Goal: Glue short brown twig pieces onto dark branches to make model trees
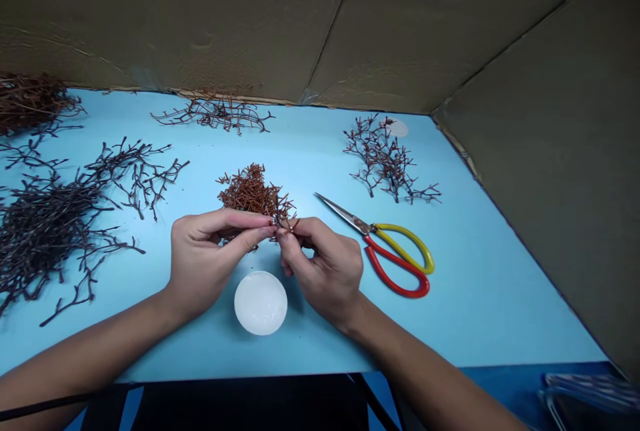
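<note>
My left hand point(210, 254) and my right hand point(323, 261) meet at their fingertips in the middle of the table. Both pinch a small brown twig piece point(279, 217), partly hidden by the fingers. Just behind the fingertips lies a heap of short reddish-brown bits point(251, 191). A round white dish point(261, 303) stands in front of the hands, nearer the table's front edge. To the right of my right hand lie scissors point(373, 229) with one yellow and one red handle, their blades nearly closed and pointing to the back left.
Dark branched twigs point(45, 224) are piled at the left, with a reddish pile point(30, 101) behind. Thin twigs point(215, 113) lie at the back. Branched pieces point(387, 157) lie back right beside a white disc point(397, 127). Cardboard walls point(225, 24) bound the blue table point(490, 271).
</note>
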{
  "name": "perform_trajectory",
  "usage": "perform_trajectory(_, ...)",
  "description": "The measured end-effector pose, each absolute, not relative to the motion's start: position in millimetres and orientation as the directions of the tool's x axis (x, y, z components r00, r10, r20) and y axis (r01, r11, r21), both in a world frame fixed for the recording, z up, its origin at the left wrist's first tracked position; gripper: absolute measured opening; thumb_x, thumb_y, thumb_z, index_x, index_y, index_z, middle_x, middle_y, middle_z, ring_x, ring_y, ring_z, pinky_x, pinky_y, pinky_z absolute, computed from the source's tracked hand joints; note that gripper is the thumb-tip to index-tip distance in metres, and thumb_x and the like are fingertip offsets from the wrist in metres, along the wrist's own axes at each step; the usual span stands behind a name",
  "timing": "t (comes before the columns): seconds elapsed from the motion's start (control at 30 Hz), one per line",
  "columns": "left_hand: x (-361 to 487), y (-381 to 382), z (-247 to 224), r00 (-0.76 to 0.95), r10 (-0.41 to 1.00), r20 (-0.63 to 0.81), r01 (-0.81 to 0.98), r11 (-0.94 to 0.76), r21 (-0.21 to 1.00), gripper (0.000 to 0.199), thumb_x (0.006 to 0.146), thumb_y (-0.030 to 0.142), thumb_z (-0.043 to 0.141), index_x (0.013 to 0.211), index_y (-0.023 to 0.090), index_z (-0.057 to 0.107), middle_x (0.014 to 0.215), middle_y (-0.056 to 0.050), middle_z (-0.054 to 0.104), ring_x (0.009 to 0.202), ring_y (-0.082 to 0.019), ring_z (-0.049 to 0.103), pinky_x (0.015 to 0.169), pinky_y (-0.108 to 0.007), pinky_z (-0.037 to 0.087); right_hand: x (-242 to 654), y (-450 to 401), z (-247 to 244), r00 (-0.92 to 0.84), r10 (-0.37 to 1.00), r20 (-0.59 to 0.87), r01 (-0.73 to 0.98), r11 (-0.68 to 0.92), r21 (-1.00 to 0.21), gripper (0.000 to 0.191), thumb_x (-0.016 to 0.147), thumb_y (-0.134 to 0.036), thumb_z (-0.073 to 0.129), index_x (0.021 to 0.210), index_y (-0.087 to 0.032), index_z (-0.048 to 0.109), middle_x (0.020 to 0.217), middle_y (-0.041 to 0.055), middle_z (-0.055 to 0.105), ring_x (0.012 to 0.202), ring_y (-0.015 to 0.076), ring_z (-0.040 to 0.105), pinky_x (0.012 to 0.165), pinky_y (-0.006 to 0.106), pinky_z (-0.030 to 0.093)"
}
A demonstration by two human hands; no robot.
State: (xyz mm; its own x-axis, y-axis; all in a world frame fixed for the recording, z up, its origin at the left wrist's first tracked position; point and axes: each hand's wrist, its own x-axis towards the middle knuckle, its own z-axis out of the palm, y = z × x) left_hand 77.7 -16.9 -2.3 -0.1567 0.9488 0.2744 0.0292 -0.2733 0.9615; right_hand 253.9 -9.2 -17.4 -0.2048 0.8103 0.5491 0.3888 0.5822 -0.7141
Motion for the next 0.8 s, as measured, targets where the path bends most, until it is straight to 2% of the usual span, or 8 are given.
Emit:
perform_trajectory(0.17, 77.1, -18.4, -3.2, -0.17, 0.949, 0.265, 0.089, -0.254, 0.963, 0.012, 0.082, 0.015, 0.09, 0.086, 0.026, 0.089, 0.088, -0.001, 0.087, 0.077, -0.018, 0.084, 0.072, -0.025, 0.072, 252.3, -10.7, -17.3, -0.241, 0.799, 0.551, 0.405, 0.599, -0.691, 0.015, 0.1, -0.009, 0.064, 0.097, -0.023, 0.066, 0.068, -0.0038, 0.07, 0.056, 0.0119, 0.065, 0.053, 0.025, 0.052)
perform_trajectory(0.3, 75.5, -16.2, -5.2, -0.149, 0.959, 0.241, 0.084, -0.23, 0.969, 0.007, 0.083, 0.018, 0.089, 0.086, 0.025, 0.089, 0.088, -0.002, 0.087, 0.076, -0.019, 0.084, 0.072, -0.027, 0.073, 252.6, -9.3, -17.4, -0.216, 0.832, 0.511, 0.375, 0.553, -0.744, 0.013, 0.102, -0.014, 0.065, 0.093, -0.024, 0.064, 0.065, -0.0047, 0.066, 0.054, 0.0121, 0.065, 0.052, 0.025, 0.053)
perform_trajectory(0.37, 74.0, -14.6, -6.1, -0.108, 0.966, 0.235, 0.046, -0.231, 0.972, 0.014, 0.083, 0.018, 0.089, 0.094, 0.025, 0.089, 0.093, -0.003, 0.088, 0.08, -0.019, 0.085, 0.076, -0.028, 0.074, 252.6, -8.6, -15.6, -0.189, 0.864, 0.466, 0.329, 0.503, -0.799, 0.013, 0.102, -0.017, 0.065, 0.091, -0.024, 0.063, 0.062, -0.0059, 0.063, 0.05, 0.0113, 0.062, 0.049, 0.024, 0.052)
perform_trajectory(0.5, 68.3, -8.6, -7.0, -0.033, 0.975, 0.221, -0.038, -0.222, 0.974, 0.043, 0.082, 0.018, 0.092, 0.124, 0.025, 0.084, 0.104, -0.005, 0.088, 0.092, -0.021, 0.085, 0.085, -0.03, 0.073, 252.8, -4.8, -10.0, -0.147, 0.937, 0.318, 0.159, 0.34, -0.927, 0.013, 0.103, -0.026, 0.066, 0.092, -0.023, 0.063, 0.059, -0.0077, 0.061, 0.043, 0.009, 0.058, 0.044, 0.022, 0.05)
perform_trajectory(0.63, 58.8, 3.9, -7.2, -0.068, 0.976, 0.208, -0.01, -0.209, 0.978, 0.04, 0.085, 0.018, 0.089, 0.124, 0.022, 0.082, 0.102, -0.006, 0.087, 0.087, -0.017, 0.084, 0.081, -0.026, 0.072, 268.8, 12.5, -6.1, -0.08, 0.974, 0.214, 0.066, 0.219, -0.973, 0.018, 0.1, -0.037, 0.072, 0.095, -0.02, 0.067, 0.06, -0.0069, 0.064, 0.043, 0.0083, 0.059, 0.044, 0.02, 0.05)
perform_trajectory(0.73, 51.0, 15.0, -8.2, -0.152, 0.965, 0.214, 0.007, -0.215, 0.977, 0.035, 0.083, 0.019, 0.089, 0.118, 0.021, 0.083, 0.096, -0.005, 0.085, 0.084, -0.015, 0.081, 0.077, -0.024, 0.07, 301.9, 33.3, -3.2, -0.022, 0.98, 0.197, 0.13, 0.198, -0.972, 0.026, 0.097, -0.042, 0.074, 0.103, -0.017, 0.07, 0.065, -0.0034, 0.069, 0.047, 0.0101, 0.063, 0.046, 0.022, 0.053)
perform_trajectory(0.8, 46.1, 20.8, -9.5, -0.183, 0.958, 0.219, 0.022, -0.219, 0.976, 0.034, 0.082, 0.02, 0.09, 0.115, 0.021, 0.083, 0.094, -0.004, 0.084, 0.084, -0.014, 0.079, 0.077, -0.023, 0.069, 331.6, 46.1, -1.9, 0.034, 0.976, 0.216, 0.265, 0.2, -0.943, 0.03, 0.097, -0.043, 0.073, 0.108, -0.015, 0.071, 0.071, 0.0002, 0.073, 0.052, 0.0118, 0.067, 0.049, 0.023, 0.053)
